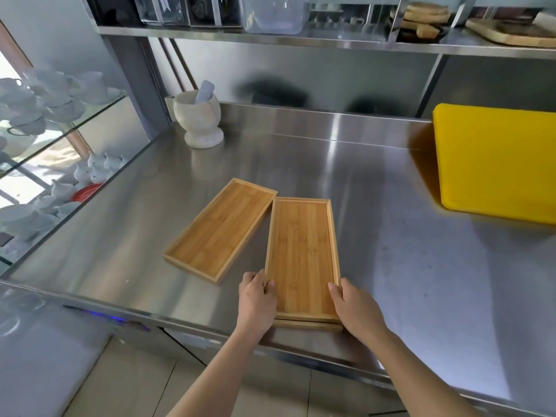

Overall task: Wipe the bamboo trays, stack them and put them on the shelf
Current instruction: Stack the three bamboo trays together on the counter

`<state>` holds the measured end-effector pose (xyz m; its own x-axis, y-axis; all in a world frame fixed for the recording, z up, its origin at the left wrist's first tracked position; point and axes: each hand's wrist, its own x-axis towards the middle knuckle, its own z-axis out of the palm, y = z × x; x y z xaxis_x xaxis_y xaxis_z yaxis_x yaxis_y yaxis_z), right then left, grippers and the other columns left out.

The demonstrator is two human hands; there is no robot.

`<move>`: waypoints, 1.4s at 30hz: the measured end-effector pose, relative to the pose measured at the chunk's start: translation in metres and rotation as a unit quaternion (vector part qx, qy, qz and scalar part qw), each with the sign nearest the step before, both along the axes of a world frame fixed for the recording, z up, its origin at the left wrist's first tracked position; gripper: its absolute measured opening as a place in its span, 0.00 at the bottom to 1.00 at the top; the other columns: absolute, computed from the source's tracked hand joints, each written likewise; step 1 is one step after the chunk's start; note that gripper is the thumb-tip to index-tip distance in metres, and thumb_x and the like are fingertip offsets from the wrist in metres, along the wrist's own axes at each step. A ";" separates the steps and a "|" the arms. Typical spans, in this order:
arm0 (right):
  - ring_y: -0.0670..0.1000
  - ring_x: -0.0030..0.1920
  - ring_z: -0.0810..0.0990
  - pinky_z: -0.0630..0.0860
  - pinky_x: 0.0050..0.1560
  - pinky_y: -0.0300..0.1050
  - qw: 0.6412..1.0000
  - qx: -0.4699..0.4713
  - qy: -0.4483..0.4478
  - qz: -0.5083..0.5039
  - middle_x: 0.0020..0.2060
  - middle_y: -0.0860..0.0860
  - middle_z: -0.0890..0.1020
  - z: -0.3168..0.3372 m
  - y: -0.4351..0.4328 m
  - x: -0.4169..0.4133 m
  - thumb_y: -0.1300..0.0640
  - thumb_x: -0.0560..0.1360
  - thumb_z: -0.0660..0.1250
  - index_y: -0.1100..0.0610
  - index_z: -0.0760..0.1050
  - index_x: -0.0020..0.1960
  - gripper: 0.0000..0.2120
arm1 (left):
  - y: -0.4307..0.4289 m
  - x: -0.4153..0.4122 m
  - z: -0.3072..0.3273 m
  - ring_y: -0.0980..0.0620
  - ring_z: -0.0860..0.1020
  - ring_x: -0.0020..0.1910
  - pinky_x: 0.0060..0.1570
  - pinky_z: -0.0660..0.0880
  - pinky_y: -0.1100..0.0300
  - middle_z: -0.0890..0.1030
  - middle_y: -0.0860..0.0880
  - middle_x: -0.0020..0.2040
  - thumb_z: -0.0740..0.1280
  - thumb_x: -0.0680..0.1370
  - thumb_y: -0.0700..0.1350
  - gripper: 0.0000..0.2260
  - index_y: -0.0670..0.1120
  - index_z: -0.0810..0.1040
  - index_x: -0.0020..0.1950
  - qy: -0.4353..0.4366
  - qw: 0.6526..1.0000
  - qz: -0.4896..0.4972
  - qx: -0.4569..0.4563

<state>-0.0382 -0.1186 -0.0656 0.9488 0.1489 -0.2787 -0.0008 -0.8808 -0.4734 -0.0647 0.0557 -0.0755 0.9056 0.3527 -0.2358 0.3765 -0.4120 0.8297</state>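
Note:
A stack of bamboo trays [302, 254] lies lengthwise near the front edge of the steel counter [391, 266]; at least two layers show at its near end. My left hand [257, 302] grips the stack's left rim near the front corner, and my right hand [356, 311] holds its right rim. A single bamboo tray [219, 230] lies angled on the counter just to the left, its far corner close to the stack. The steel shelf [331, 40] runs overhead at the back.
A white stone mortar with pestle [200, 115] stands at the back left. A yellow cutting board [496, 164] lies at the right. Glass shelves with white cups [45, 100] are to the left. Containers and wooden boards [511, 33] sit on the overhead shelf.

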 end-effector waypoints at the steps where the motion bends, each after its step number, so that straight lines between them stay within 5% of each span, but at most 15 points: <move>1: 0.43 0.27 0.66 0.61 0.28 0.35 1.000 0.001 -0.002 -0.001 0.27 0.46 0.66 0.000 -0.002 0.001 0.48 0.80 0.49 0.48 0.57 0.32 0.18 | -0.001 0.001 -0.001 0.43 0.71 0.52 0.51 0.70 0.52 0.69 0.47 0.51 0.56 0.79 0.41 0.09 0.45 0.70 0.40 0.001 1.000 -0.003 -0.001; 4: 0.43 0.28 0.67 0.60 0.28 0.36 1.000 0.007 -0.007 -0.006 0.28 0.47 0.67 0.001 -0.010 0.004 0.49 0.81 0.49 0.49 0.57 0.32 0.18 | -0.009 0.007 -0.002 0.43 0.71 0.52 0.50 0.70 0.52 0.70 0.47 0.51 0.56 0.79 0.41 0.08 0.40 0.72 0.45 -0.004 1.000 -0.014 0.003; 11: 0.45 0.29 0.68 0.67 0.31 0.40 0.998 0.001 -0.009 -0.059 0.29 0.48 0.69 0.001 -0.043 0.015 0.48 0.80 0.50 0.50 0.60 0.33 0.18 | -0.037 0.026 0.003 0.48 0.70 0.56 0.57 0.70 0.54 0.70 0.48 0.60 0.55 0.80 0.45 0.10 0.46 0.72 0.58 0.008 0.997 -0.083 -0.007; 14: 0.50 0.40 0.78 0.76 0.45 0.48 0.997 0.008 -0.007 -0.079 0.42 0.51 0.80 0.000 -0.053 0.015 0.43 0.79 0.51 0.55 0.69 0.55 0.17 | -0.040 0.025 0.007 0.53 0.70 0.55 0.58 0.70 0.57 0.70 0.51 0.62 0.58 0.79 0.49 0.16 0.49 0.67 0.66 0.007 0.993 -0.117 -0.015; 17: 0.53 0.57 0.78 0.76 0.55 0.48 0.997 0.042 -0.027 -0.052 0.62 0.50 0.76 0.003 -0.060 0.004 0.38 0.75 0.54 0.49 0.55 0.72 0.30 | -0.031 0.011 0.007 0.54 0.72 0.60 0.63 0.72 0.53 0.68 0.51 0.65 0.66 0.74 0.53 0.25 0.52 0.62 0.69 -0.033 0.985 -0.169 -0.031; 20: 0.50 0.64 0.73 0.72 0.62 0.47 0.997 0.052 -0.057 0.027 0.69 0.46 0.69 0.006 -0.069 -0.011 0.37 0.73 0.58 0.47 0.57 0.71 0.31 | -0.019 -0.004 0.003 0.57 0.67 0.61 0.63 0.68 0.64 0.65 0.52 0.66 0.70 0.72 0.51 0.25 0.52 0.65 0.66 -0.064 0.961 -0.266 0.042; 22: 0.45 0.54 0.75 0.73 0.57 0.41 0.996 0.024 -0.052 0.072 0.64 0.45 0.72 0.005 -0.074 -0.017 0.38 0.72 0.61 0.46 0.60 0.69 0.29 | -0.015 -0.007 0.000 0.59 0.65 0.59 0.58 0.63 0.73 0.64 0.51 0.67 0.70 0.72 0.49 0.21 0.49 0.69 0.63 -0.078 0.947 -0.298 0.096; 25: 0.43 0.43 0.73 0.72 0.47 0.33 0.994 -0.002 -0.052 0.099 0.53 0.43 0.73 0.004 -0.078 -0.020 0.41 0.73 0.62 0.49 0.65 0.65 0.24 | -0.016 -0.007 -0.003 0.57 0.67 0.60 0.58 0.63 0.69 0.67 0.49 0.67 0.69 0.73 0.46 0.14 0.46 0.74 0.57 -0.094 0.953 -0.266 0.113; 30: 0.44 0.40 0.72 0.66 0.37 0.29 0.991 -0.011 -0.075 0.109 0.54 0.48 0.75 -0.001 -0.079 -0.021 0.47 0.77 0.60 0.53 0.69 0.59 0.14 | -0.021 -0.008 -0.007 0.54 0.69 0.58 0.58 0.65 0.65 0.69 0.47 0.65 0.70 0.73 0.43 0.10 0.42 0.76 0.52 -0.110 0.954 -0.250 0.127; 42: 0.50 0.43 0.77 0.74 0.43 0.38 0.987 -0.057 -0.100 0.116 0.55 0.50 0.75 -0.007 -0.077 -0.026 0.49 0.79 0.56 0.54 0.68 0.58 0.12 | -0.026 -0.018 -0.014 0.55 0.70 0.50 0.49 0.66 0.68 0.73 0.46 0.60 0.69 0.73 0.43 0.08 0.40 0.75 0.48 -0.151 0.955 -0.212 0.144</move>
